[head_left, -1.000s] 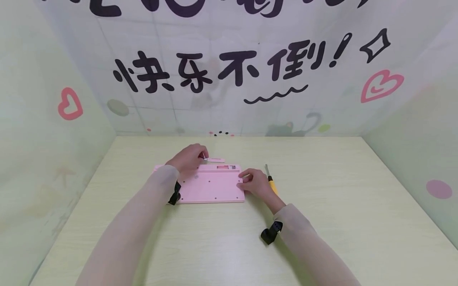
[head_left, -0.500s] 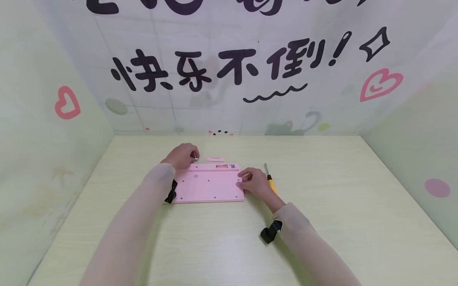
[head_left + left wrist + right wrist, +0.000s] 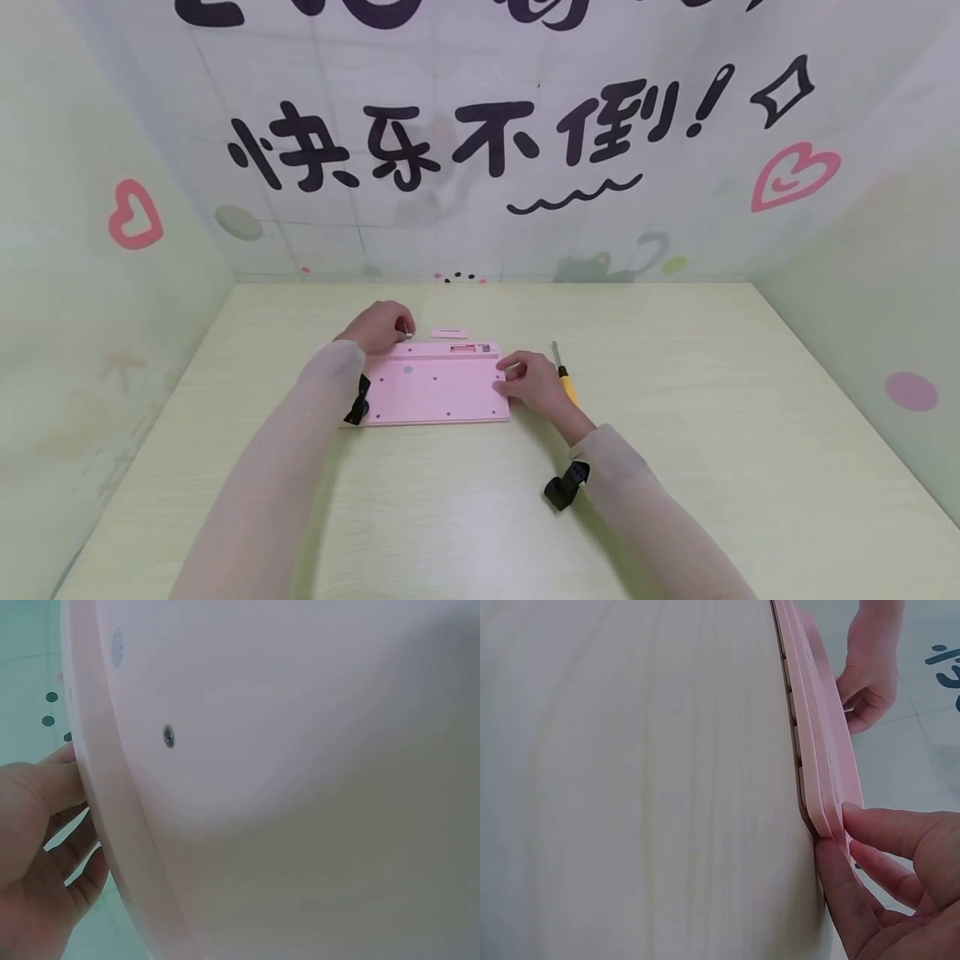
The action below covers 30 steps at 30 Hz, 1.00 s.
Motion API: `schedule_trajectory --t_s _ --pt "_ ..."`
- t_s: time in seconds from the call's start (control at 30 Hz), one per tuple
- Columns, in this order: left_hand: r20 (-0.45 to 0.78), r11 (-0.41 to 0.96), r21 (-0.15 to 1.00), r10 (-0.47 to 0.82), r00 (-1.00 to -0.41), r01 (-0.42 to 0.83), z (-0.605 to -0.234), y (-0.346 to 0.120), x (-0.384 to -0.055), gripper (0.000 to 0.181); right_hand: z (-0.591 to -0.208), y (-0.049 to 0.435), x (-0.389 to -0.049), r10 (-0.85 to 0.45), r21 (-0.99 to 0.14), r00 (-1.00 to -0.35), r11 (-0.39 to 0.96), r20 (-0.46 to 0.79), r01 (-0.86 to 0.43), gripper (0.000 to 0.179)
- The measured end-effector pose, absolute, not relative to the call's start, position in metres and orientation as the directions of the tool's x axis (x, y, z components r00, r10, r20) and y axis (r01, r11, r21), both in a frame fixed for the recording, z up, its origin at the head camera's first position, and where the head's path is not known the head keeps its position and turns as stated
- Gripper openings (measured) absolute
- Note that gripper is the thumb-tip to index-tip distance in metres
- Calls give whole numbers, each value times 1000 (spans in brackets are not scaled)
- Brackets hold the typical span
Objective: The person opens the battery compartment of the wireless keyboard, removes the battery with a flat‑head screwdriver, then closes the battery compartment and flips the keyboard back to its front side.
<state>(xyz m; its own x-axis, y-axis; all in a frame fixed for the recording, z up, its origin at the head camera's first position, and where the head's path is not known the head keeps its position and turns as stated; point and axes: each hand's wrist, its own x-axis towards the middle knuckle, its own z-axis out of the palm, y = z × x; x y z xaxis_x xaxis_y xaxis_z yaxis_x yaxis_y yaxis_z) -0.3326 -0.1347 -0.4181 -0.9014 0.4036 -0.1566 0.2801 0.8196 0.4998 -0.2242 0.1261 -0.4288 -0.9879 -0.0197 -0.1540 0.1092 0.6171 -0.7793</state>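
A pink keyboard lies face down, its screw-dotted underside up. In its raised back strip, the uncovered battery compartment shows something reddish. Behind it lies a small pink cover. My left hand is at the back edge, a small silvery piece pinched in its fingertips; cannot tell its kind. In the left wrist view, its fingers are partly hidden behind the keyboard's edge. My right hand pinches the keyboard's right edge, thumb and fingers on either face in the right wrist view.
A screwdriver with a yellow and black handle lies beside the right hand, its shaft pointing to the back. Printed cloth walls enclose the pale wooden table at the back and both sides.
My left hand has moved left along the keyboard's back edge with the silvery piece, away from the pink cover. My right hand keeps its grip on the keyboard.
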Motion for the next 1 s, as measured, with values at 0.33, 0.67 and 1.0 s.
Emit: schedule_trajectory --t_s 0.33,0.67,1.0 --pt "-185 809 527 409 -894 261 -415 -134 -331 18 -430 127 -225 -21 -787 -987 607 -158 112 25" --pt "-174 803 532 413 -894 268 -403 -130 -325 20 -431 127 -226 -24 -791 -987 602 -156 110 26" --pt "-137 768 550 469 -872 327 -390 -129 -314 23 -431 127 -225 -33 -789 -988 607 -148 98 24"
